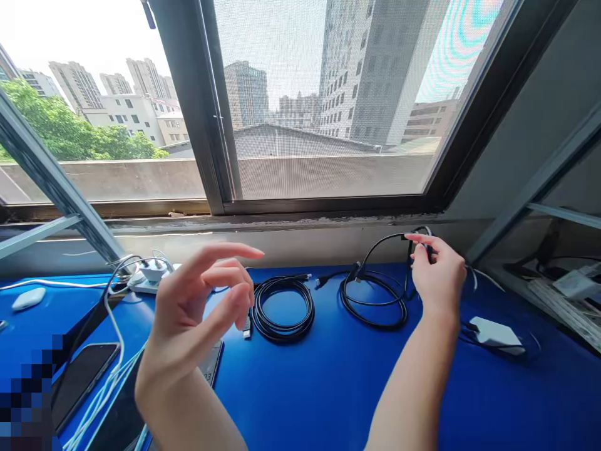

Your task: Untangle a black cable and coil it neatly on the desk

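While the right hand [437, 272] pinches a black cord [385, 326] at right, the left hand [200, 313], lower left, keeps thumb and finger apart. A coiled cable [284, 337] lies mid-frame.

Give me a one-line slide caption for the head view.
Right hand gripping a loosely looped black cable over a blue table, left hand open near a coiled cable.

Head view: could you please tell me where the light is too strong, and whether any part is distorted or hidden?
Head view: the sky at upper left is washed out to white; coloured rippling rings cross the screen at upper right; coarse square blocks hide the lower-left corner; the left hand and right hand keep clear outlines.
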The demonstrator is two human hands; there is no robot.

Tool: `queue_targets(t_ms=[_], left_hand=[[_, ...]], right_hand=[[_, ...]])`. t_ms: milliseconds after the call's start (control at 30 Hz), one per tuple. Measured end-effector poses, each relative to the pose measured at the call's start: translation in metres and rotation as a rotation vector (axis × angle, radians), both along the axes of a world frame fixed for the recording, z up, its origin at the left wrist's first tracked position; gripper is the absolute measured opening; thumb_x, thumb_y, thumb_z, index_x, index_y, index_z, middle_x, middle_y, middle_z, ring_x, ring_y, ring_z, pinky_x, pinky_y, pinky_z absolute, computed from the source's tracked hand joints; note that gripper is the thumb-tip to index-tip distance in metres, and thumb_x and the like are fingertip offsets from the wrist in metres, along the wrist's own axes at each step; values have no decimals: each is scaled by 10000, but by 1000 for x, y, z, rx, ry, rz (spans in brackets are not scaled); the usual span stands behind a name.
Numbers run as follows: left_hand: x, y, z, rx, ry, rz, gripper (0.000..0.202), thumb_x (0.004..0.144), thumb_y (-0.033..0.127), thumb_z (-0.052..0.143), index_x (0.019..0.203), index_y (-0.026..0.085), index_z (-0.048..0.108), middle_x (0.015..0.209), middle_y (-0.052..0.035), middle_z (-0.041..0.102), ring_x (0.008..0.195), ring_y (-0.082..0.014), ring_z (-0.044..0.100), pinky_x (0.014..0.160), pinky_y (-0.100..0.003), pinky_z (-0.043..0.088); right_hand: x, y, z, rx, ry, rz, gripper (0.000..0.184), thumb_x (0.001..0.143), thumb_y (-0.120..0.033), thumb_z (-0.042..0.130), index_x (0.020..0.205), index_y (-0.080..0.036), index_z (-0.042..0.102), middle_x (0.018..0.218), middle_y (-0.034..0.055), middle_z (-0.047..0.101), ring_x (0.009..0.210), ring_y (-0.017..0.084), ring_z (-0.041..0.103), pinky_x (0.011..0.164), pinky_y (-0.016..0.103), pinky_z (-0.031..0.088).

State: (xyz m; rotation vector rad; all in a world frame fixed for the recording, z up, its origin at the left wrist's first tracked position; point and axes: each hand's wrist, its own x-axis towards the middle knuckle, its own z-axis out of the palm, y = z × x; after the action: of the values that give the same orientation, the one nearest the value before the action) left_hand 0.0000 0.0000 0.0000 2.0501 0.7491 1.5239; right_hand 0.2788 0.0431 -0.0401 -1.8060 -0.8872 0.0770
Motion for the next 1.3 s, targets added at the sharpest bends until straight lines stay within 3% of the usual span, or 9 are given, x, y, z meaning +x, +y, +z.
queue_targets(t_ms=[167,333,567,633,733,833,967,1100,1300], left_hand=[[5,1,2,-17,75,-37,169,853,297,507,991,218,564,514,62,514,439,-81,491,464,-230,434],[8,2,5,-41,95,-49,161,846,295,519,984,228,569,558,59,538,417,-77,475,438,-209,401],[27,7,6,-99,136,82,254,808,357,560,1012,206,573,714,11,603,673,-123,572,672,-249,461],[32,13,3,-129,131,104,331,820,434,528,1064,214,568,888,-23,629,842,-154,579,769,-271,453],[37,24,-3,-230,101,26,453,863,551,375,1108,227,576,1103,-50,590,1018,-186,529,845,-286,432],[36,30,-6,-324,63,-53,563,875,604,254,1090,225,611,1045,-49,604,1003,-192,528,869,-290,418],[31,33,-6,-325,-27,-15,525,850,610,346,1037,219,642,1005,-44,612,983,-192,535,843,-273,424],[27,34,-6,-344,-88,-17,482,838,584,412,1050,207,625,954,-44,633,934,-189,568,821,-274,437],[29,38,-8,-342,-131,-13,543,790,658,418,908,187,661,829,-31,613,760,-154,560,723,-251,457]], right_hand=[[-4,-12,9,501,134,90,177,685,-228,520,833,-188,609,786,34,606,585,146,579,556,297,509],[-16,-26,20,642,126,177,135,682,-258,575,803,-204,594,894,24,609,578,114,590,535,274,542],[-37,-35,27,627,193,561,271,704,-219,650,969,-237,594,1000,8,613,816,141,642,657,259,583],[-46,-37,30,617,193,653,275,726,-218,647,993,-250,591,1056,7,607,819,135,640,609,234,582],[-61,-39,33,613,130,705,204,764,-219,628,964,-251,606,1077,6,615,698,98,621,462,169,529],[-73,-39,36,618,43,725,120,803,-214,593,914,-244,627,980,-2,643,578,65,575,383,137,454],[-82,-38,37,576,-67,744,124,826,-207,568,911,-236,653,915,7,645,570,66,576,399,141,433],[-89,-39,38,543,-187,804,176,823,-243,590,978,-280,666,1127,9,607,782,108,625,487,151,470],[-107,-43,36,373,-348,1112,244,890,-216,500,1044,-309,666,1120,-9,631,1074,152,579,818,215,501]])
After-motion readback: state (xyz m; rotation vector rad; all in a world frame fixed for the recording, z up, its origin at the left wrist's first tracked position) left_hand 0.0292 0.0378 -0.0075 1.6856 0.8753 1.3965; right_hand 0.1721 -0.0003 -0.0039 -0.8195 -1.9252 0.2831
